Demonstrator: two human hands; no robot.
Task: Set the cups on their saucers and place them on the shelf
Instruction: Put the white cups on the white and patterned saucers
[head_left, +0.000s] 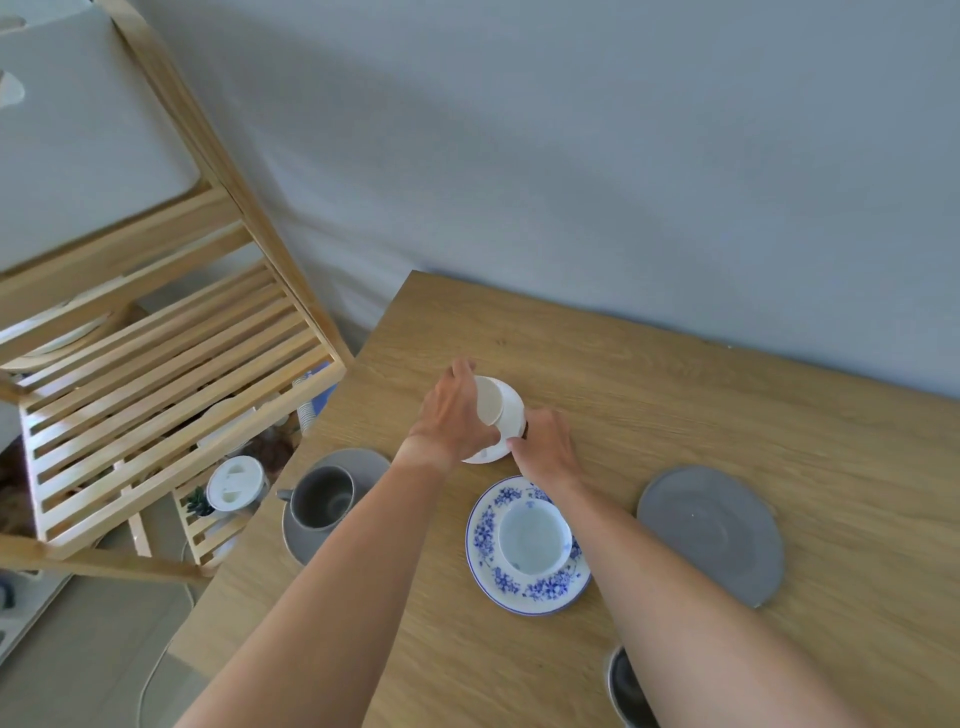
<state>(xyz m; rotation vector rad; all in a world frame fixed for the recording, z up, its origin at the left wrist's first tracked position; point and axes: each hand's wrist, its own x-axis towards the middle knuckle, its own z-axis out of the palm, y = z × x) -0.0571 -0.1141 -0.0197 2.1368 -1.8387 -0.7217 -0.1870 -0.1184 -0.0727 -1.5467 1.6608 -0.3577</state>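
Note:
Both hands meet at a white cup (503, 410) and a white saucer (485, 455) near the middle of the wooden table (675, 395). My left hand (451, 418) wraps the cup's left side and the saucer's edge. My right hand (545, 447) touches the cup's right side and the saucer rim. The cup looks tilted, its base showing. Nearer me, a white cup (535, 538) sits on a blue-flowered saucer (488, 566). At the left edge a grey cup (321, 496) stands on a grey saucer (358, 460).
An empty grey saucer (711, 532) lies at the right. A dark cup (626, 686) shows partly under my right forearm. The slatted wooden shelf (171, 364) stands left of the table, with a white box on top and items on lower levels. A grey wall lies behind.

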